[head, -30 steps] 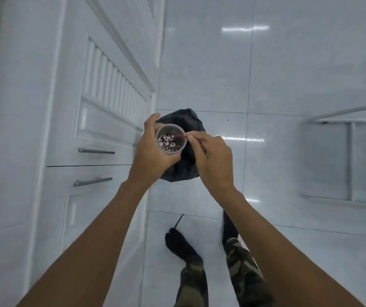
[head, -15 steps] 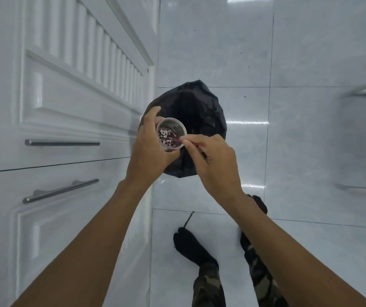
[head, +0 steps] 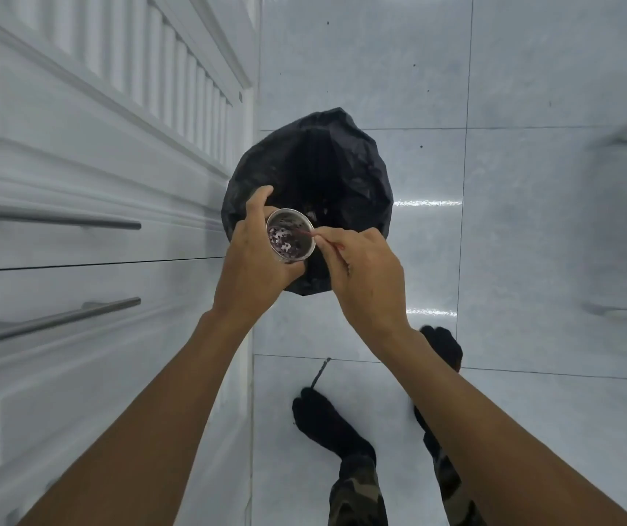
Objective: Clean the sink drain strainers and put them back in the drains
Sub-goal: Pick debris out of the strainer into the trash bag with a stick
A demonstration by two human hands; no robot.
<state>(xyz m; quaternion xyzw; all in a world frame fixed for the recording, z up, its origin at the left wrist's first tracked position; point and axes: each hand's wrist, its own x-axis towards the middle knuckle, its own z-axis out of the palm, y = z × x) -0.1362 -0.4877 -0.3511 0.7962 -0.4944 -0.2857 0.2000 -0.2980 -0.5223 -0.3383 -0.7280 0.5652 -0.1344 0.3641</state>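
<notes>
My left hand grips a round metal drain strainer, a perforated cup with dark debris on its bottom, tilted toward me. My right hand pinches a thin reddish stick whose tip reaches into the strainer cup. Both hands are held above a bin lined with a black bag that stands on the floor. The sink and its drains are out of view.
White cabinet fronts with two metal bar handles run along the left. Pale glossy floor tiles spread to the right. My feet in dark socks stand below, and a thin dark stick lies on the floor.
The view has dropped closer to the black bin, which now looks larger. Both hands with strainer and stick sit over its opening; the stick still works inside the cup.
</notes>
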